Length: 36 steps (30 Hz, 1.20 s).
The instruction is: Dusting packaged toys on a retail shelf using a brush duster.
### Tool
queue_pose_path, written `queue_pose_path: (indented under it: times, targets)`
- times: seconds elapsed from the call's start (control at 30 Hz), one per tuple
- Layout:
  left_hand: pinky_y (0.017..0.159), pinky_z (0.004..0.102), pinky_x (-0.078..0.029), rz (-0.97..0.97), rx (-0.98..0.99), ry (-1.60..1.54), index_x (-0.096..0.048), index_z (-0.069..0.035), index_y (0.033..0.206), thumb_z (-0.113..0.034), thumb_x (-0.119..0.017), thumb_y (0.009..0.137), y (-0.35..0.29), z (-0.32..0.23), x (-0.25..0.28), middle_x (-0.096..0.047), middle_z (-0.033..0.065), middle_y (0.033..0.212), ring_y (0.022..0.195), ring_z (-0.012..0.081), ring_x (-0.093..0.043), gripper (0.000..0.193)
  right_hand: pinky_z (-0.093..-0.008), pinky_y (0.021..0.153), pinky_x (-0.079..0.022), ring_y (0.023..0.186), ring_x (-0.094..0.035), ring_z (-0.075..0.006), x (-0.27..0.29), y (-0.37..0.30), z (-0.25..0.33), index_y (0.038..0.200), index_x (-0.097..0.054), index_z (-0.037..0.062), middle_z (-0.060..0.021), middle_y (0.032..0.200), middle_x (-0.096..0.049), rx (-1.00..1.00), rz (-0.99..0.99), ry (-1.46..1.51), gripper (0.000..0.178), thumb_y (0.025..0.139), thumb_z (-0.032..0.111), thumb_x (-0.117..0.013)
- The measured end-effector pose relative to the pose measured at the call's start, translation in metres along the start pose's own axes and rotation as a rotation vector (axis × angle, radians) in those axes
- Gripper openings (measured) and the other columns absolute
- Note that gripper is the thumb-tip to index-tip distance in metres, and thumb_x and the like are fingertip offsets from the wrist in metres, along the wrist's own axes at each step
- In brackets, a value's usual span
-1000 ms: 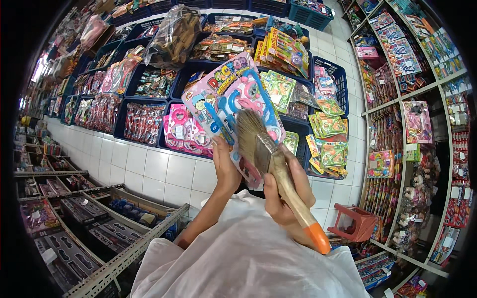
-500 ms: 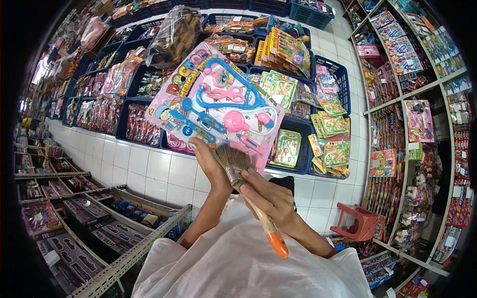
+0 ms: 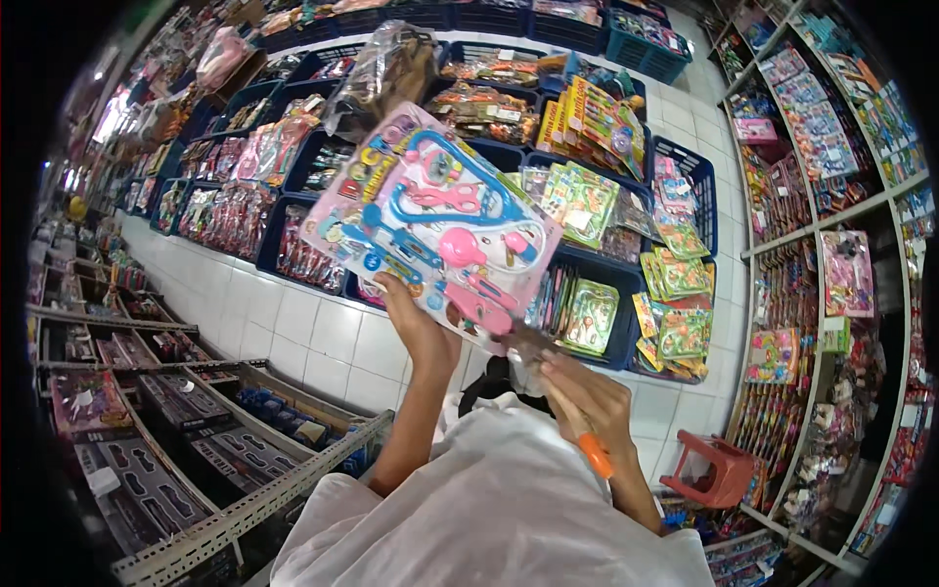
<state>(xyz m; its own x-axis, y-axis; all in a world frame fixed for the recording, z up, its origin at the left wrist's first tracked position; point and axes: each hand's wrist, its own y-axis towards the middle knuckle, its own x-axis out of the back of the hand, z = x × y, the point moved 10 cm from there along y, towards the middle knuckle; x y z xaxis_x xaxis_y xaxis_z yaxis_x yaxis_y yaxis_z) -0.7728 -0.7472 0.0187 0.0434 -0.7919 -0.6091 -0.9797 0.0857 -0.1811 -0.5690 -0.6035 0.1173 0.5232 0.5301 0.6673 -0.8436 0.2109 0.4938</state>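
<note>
My left hand (image 3: 423, 328) grips a toy doctor set (image 3: 489, 210) by its near lower edge. The set is a flat pink card with a blue toy stethoscope, pink scissors and other blue and pink pieces on its face; it is held tilted before me. A paintbrush (image 3: 575, 416) with a wooden, orange-tipped handle is in my right hand (image 3: 592, 396), fingers wrapped around it. The dark bristles lie at the card's lower right corner, blurred; whether they touch it I cannot tell.
Dark blue baskets (image 3: 626, 293) of packaged toys stand on the white tiled floor (image 3: 293, 318) beyond the card. Tall shelves (image 3: 817, 220) line the right, with a red plastic stool (image 3: 711, 470) beside them. A metal-edged shelf (image 3: 264, 504) with boxes is at lower left.
The brush has moved right along the card's lower edge, from near my left hand to the lower right corner. My right hand has shifted away from my left.
</note>
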Motion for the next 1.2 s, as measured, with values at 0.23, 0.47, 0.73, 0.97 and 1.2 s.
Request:
queue_pose_path:
  times: [0.23, 0.47, 0.73, 0.97, 1.2]
  targets:
    - [0.042, 0.0235, -0.037, -0.111, 0.036, 0.033, -0.048, -0.011, 0.107, -0.057, -0.037, 0.098, -0.003, -0.012, 0.005, -0.053, -0.0019, 0.078, 0.054, 0.0075, -0.051, 0.048, -0.033, 0.081, -0.054, 0.091, -0.07, -0.0278, 0.018, 0.011, -0.021, 0.109, -0.065, -0.0045, -0.0167, 0.104, -0.069, -0.177, -0.095, 0.018, 0.027, 0.082, -0.001, -0.068]
    - [0.05, 0.0229, -0.047, -0.131, 0.055, 0.12, -0.049, -0.007, 0.114, -0.035, -0.055, 0.097, -0.007, -0.016, 0.02, -0.057, -0.0016, 0.089, 0.07, 0.0067, -0.057, 0.033, -0.0307, 0.084, -0.053, 0.097, -0.068, -0.0228, -0.015, 0.043, 0.009, 0.11, -0.065, -0.0037, -0.0149, 0.109, -0.068, -0.193, 0.024, 0.387, 0.029, 0.082, 0.0, -0.069]
    - [0.053, 0.0258, -0.051, -0.112, 0.129, 0.235, -0.059, -0.006, 0.106, -0.025, -0.067, 0.09, -0.017, -0.062, 0.055, -0.062, -0.0001, 0.095, 0.076, 0.0081, -0.06, 0.026, -0.0288, 0.086, -0.049, 0.098, -0.063, -0.019, -0.052, 0.058, 0.009, 0.111, -0.064, -0.003, -0.0127, 0.111, -0.065, -0.252, 0.134, 0.594, 0.028, 0.084, 0.002, -0.068]
    - [0.052, 0.0246, -0.049, -0.157, -0.025, 0.233, -0.06, -0.004, 0.104, -0.017, -0.064, 0.093, -0.027, -0.069, 0.09, -0.063, 0.0006, 0.086, 0.067, 0.0083, -0.06, 0.017, -0.027, 0.087, -0.047, 0.1, -0.061, -0.0164, -0.062, 0.079, 0.002, 0.116, -0.06, -0.0033, -0.0116, 0.112, -0.064, -0.343, 0.059, 0.637, 0.028, 0.088, 0.004, -0.064]
    - [0.057, 0.0236, -0.051, -0.186, -0.108, 0.164, -0.061, -0.002, 0.108, -0.016, -0.062, 0.094, -0.032, -0.076, 0.088, -0.064, 0.0004, 0.092, 0.074, 0.0077, -0.06, 0.019, -0.027, 0.086, -0.048, 0.1, -0.062, -0.0163, -0.063, 0.086, 0.013, 0.118, -0.058, -0.004, -0.0121, 0.113, -0.063, -0.234, 0.094, 0.499, 0.031, 0.089, 0.005, -0.064]
